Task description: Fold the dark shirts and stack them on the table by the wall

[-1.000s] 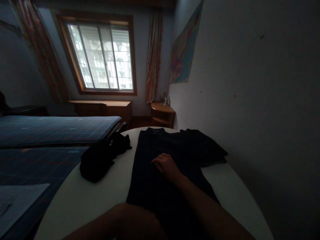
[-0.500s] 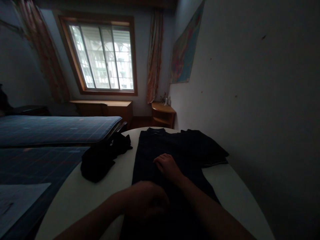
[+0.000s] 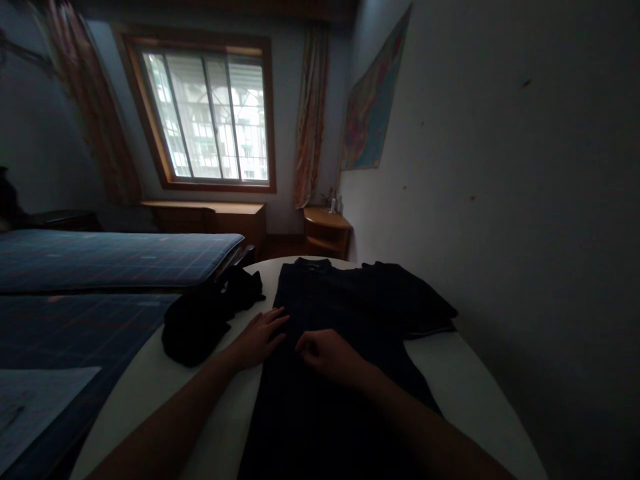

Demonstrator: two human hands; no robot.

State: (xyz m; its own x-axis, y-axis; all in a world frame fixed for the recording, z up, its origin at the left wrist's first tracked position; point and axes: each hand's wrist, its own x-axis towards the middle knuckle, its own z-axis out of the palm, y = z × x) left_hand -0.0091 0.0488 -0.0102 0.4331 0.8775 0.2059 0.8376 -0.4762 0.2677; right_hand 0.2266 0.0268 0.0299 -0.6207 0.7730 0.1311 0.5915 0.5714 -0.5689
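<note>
A dark short-sleeved shirt [image 3: 345, 300] lies on a round white table [image 3: 475, 393], its collar at the far edge and one sleeve spread to the right. The left side of it looks folded inward. At the shirt's left edge is my left hand [image 3: 260, 337], open, fingers spread and fingertips on the cloth. My right hand [image 3: 327, 353] is over the middle of the shirt with its fingers curled together; whether cloth is between them cannot be made out. To the left of the shirt rests a crumpled black cloth item [image 3: 200, 320], touched by neither hand.
Beds with blue plaid mattresses [image 3: 115, 260] stand along the left, a pale sheet [image 3: 40, 407] on the nearer one. A white wall [image 3: 500, 233] runs close on the right. Behind the table are a wooden corner shelf [image 3: 327, 217] and a desk [image 3: 235, 208] under the window.
My left hand has come up from the near edge to the shirt's left side and opened. My right hand has drawn slightly nearer to me, its fingers now curled. The shirt lies the same.
</note>
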